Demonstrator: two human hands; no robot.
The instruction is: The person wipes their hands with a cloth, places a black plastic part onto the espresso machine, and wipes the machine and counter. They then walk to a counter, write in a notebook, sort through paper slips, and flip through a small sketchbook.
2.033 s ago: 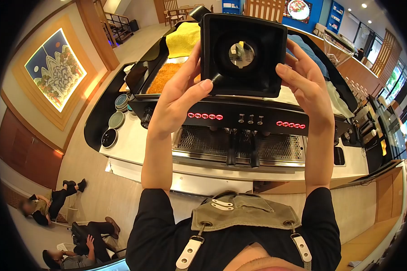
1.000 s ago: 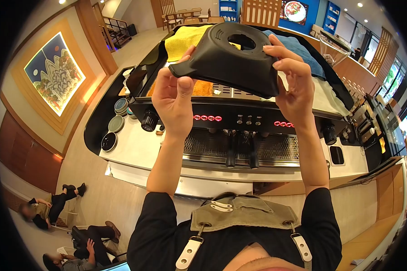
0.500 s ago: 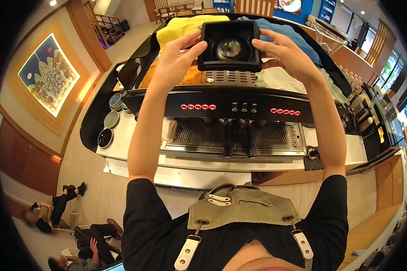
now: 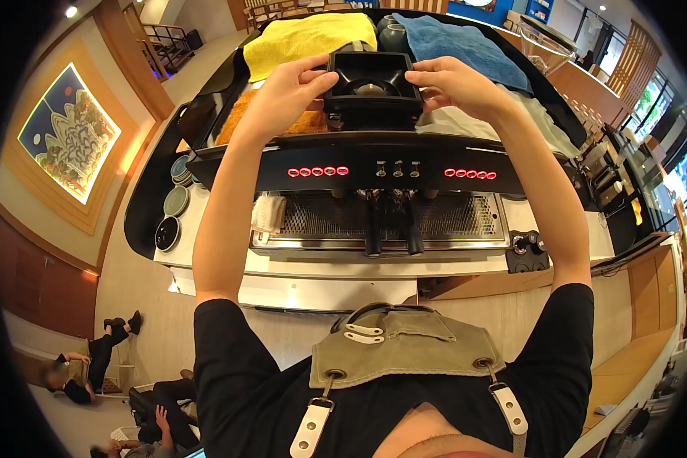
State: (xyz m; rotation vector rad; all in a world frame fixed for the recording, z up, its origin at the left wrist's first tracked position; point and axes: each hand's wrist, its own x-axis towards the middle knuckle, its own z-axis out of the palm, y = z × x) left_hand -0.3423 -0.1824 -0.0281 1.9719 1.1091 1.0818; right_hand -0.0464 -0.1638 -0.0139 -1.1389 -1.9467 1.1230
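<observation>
A black square funnel-shaped holder (image 4: 346, 85) with a round opening in its middle is gripped at its two sides. On its left edge my left hand (image 4: 291, 93) has the thumb and fingers closed. Across from it, my right hand (image 4: 459, 85) pinches the right edge. The holder stands upright at the top of the espresso machine (image 4: 244, 169), where its dark front hides the slotted metal surface behind. Around it lie a yellow towel (image 4: 305, 42), a blue towel (image 4: 469, 53), an orange towel (image 4: 237, 120) and a pale towel (image 4: 473, 128).
Two portafilters (image 4: 372, 229) hang over the drip tray (image 4: 313, 229). A folded white cloth (image 4: 269, 214) lies at its left. Stacked saucers (image 4: 177, 200) stand on the left counter, and tampers (image 4: 528, 248) on the right. Two people sit at the lower left.
Both hands have lowered the black holder toward the machine's top, and its front side shows more. The slotted surface is now covered. The head view has shifted slightly.
</observation>
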